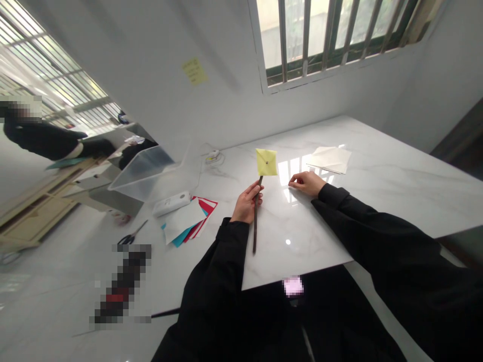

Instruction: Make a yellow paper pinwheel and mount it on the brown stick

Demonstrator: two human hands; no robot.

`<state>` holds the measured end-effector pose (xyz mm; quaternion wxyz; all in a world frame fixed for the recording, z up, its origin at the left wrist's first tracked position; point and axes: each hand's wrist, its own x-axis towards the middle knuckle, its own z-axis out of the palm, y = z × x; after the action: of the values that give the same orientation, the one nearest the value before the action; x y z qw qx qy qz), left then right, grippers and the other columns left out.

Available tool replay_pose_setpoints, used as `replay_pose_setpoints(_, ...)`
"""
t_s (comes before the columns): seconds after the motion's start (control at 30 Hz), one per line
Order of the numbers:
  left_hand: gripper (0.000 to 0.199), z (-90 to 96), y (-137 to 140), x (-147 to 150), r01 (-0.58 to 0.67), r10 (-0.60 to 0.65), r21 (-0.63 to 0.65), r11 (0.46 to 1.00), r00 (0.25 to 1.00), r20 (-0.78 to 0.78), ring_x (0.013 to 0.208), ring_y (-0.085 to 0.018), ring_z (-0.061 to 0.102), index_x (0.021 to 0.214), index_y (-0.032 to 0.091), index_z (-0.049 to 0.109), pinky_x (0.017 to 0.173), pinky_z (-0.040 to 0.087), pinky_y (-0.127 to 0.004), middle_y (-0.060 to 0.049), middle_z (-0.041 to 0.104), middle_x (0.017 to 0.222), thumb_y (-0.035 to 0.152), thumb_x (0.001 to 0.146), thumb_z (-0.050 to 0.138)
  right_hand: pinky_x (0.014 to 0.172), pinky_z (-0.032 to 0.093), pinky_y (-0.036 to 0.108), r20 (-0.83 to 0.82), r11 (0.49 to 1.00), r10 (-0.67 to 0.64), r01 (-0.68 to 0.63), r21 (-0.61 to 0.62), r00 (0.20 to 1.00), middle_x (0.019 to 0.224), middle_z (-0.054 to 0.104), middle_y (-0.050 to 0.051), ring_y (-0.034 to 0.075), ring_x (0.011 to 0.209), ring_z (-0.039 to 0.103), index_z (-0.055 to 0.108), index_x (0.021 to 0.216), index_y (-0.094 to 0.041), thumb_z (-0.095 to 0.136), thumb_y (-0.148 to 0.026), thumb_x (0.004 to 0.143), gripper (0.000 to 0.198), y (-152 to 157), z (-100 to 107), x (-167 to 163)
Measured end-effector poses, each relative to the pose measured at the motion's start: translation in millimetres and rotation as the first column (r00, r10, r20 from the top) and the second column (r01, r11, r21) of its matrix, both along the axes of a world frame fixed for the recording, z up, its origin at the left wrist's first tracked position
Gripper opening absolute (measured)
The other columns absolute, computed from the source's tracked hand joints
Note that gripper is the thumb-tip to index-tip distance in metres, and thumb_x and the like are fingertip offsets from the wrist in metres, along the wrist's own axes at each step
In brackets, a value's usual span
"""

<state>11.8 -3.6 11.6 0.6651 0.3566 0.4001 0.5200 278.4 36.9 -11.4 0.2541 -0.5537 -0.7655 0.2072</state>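
Craft/office room: white marble table [377,171], barred window [324,35] at 12 o'clock, coloured paper sheets [188,223], scissors [130,236] at 9.

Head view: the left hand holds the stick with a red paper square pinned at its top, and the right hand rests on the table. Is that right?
Not quite. The paper square is yellow, not red, as the head view shows. The rest stands: the left hand holds the stick, and the right hand rests on the table.
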Motion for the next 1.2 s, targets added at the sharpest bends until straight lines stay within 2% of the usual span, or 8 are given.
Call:
replay_pose_setpoints(0.17,0.037,2.5,-0.7,-0.5,0.007,-0.004,-0.029,1.0,0.993,0.117,0.071,-0.007,0.061,0.106,0.02,0.075,0.059,0.044,-0.018,-0.002,0.073,0.096,0.019,0.071,0.088,0.059,0.029,0.027,-0.199,0.979,0.174,-0.192,-0.071,0.964,0.057,0.051,-0.002,0.012,0.056,0.041,0.08,0.093,-0.014,0.058,-0.057,0.09,0.049,-15.2,5.8,-29.6)
replay_pose_setpoints(0.33,0.024,0.8,0.5,2.2,-0.035,0.044,-0.065,0.997,0.989,0.143,0.068,-0.005,0.062,0.093,0.017,0.072,0.063,0.047,-0.016,0.0,0.073,0.089,0.009,0.074,0.084,0.058,0.029,0.027,-0.366,0.857,0.383,-0.474,-0.203,0.848,0.064,0.055,0.0,0.011,0.058,0.042,0.079,0.106,-0.012,0.052,-0.063,0.095,0.059,-28.2,13.6,-53.5)
replay_pose_setpoints(0.43,0.021,0.5,1.9,2.7,-0.088,0.099,-0.077,0.993,0.985,0.14,0.067,-0.004,0.062,0.09,0.016,0.071,0.065,0.048,-0.014,0.0,0.072,0.087,0.007,0.075,0.083,0.057,0.027,0.027,-0.393,0.795,0.457,-0.564,-0.221,0.798,0.065,0.052,-0.001,0.01,0.058,0.039,0.08,0.108,-0.012,0.053,-0.061,0.096,0.057,-21.3,16.5,-59.8)
replay_pose_setpoints(0.53,0.018,1.8,4.0,2.1,-0.135,0.148,-0.103,0.986,0.981,0.129,0.065,-0.004,0.062,0.089,0.015,0.07,0.063,0.049,-0.013,0.0,0.072,0.085,0.005,0.078,0.08,0.055,0.025,0.026,-0.398,0.741,0.48,-0.605,-0.293,0.782,0.063,0.048,-0.003,0.009,0.056,0.035,0.079,0.101,-0.011,0.059,-0.061,0.093,0.054,-6.1,17.5,-60.8)
replay_pose_setpoints(0.7,0.009,4.7,9.0,-4.4,-0.164,0.209,-0.209,0.964,0.954,0.216,0.067,-0.006,0.063,0.087,0.014,0.07,0.062,0.051,-0.014,-0.003,0.071,0.084,0.007,0.083,0.073,0.053,0.023,0.026,-0.487,0.584,0.49,-0.687,-0.433,0.723,0.057,0.043,-0.006,0.008,0.052,0.034,0.075,0.095,-0.01,0.062,-0.065,0.089,0.057,2.3,18.9,-59.5)
replay_pose_setpoints(0.9,0.002,3.6,13.7,-13.6,-0.209,0.283,-0.246,0.947,0.904,0.32,0.067,-0.009,0.061,0.087,0.017,0.069,0.061,0.052,-0.018,-0.002,0.065,0.08,0.015,0.088,0.07,0.058,0.031,0.026,-0.433,0.544,0.547,-0.698,-0.466,0.716,0.06,0.054,-0.002,0.009,0.057,0.043,0.075,0.09,-0.009,0.067,-0.062,0.087,0.054,-15.4,22.3,-57.0)
replay_pose_setpoints(1.0,0.014,2.5,13.7,-13.0,-0.199,0.261,-0.218,0.955,0.916,0.306,0.069,-0.01,0.061,0.098,0.019,0.072,0.062,0.051,-0.019,-0.001,0.065,0.082,0.018,0.085,0.076,0.059,0.032,0.026,-0.426,0.533,0.557,-0.7,-0.475,0.713,0.061,0.054,-0.002,0.009,0.057,0.043,0.074,0.09,-0.009,0.064,-0.063,0.089,0.055,-18.9,24.5,-55.8)
replay_pose_setpoints(1.2,0.028,-0.5,11.7,-11.6,-0.211,0.231,-0.102,0.972,0.934,0.271,0.072,-0.01,0.063,0.109,0.025,0.072,0.068,0.05,-0.021,0.0,0.07,0.088,0.02,0.083,0.081,0.059,0.03,0.026,-0.394,0.459,0.633,-0.733,-0.502,0.666,0.061,0.05,-0.003,0.009,0.057,0.04,0.075,0.097,-0.007,0.059,-0.067,0.091,0.062,-17.9,25.4,-57.1)
